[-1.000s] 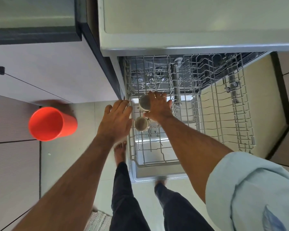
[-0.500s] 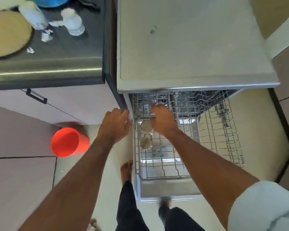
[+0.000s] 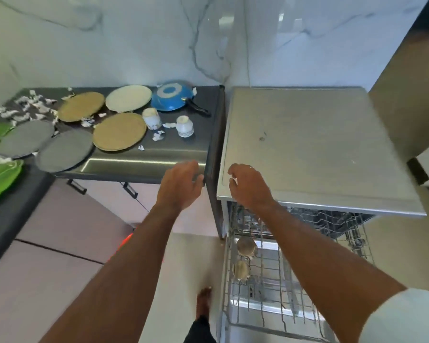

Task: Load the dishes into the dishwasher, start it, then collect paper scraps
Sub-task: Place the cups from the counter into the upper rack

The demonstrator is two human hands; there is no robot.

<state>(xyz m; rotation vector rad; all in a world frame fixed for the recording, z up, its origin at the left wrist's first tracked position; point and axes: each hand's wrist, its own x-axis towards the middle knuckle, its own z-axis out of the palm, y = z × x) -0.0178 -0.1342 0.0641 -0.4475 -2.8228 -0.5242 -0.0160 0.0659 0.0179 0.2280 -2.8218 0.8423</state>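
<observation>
The left hand was seen at the centre of the frame, raised before the front edge of the dark desk, its fingers loosely curled and nothing held in it. The right hand was found just right of it, over the near left corner of the grey metal dishwasher top, fingers bent downward and relaxed, nothing gripped. Below, in the lower right of the frame, the pulled-out wire dishwasher rack was shown, with two small round beige cups lying at its left side, one nearer the machine than the other. On the desk in the upper left, two tan round plates, a cream round plate, two grey round plates, a blue frying pan with a black handle and two white patterned cups were laid out. White crumpled paper scraps were scattered at the far left of the desk and among the plates. Green plastic trays were visible at the left edge
</observation>
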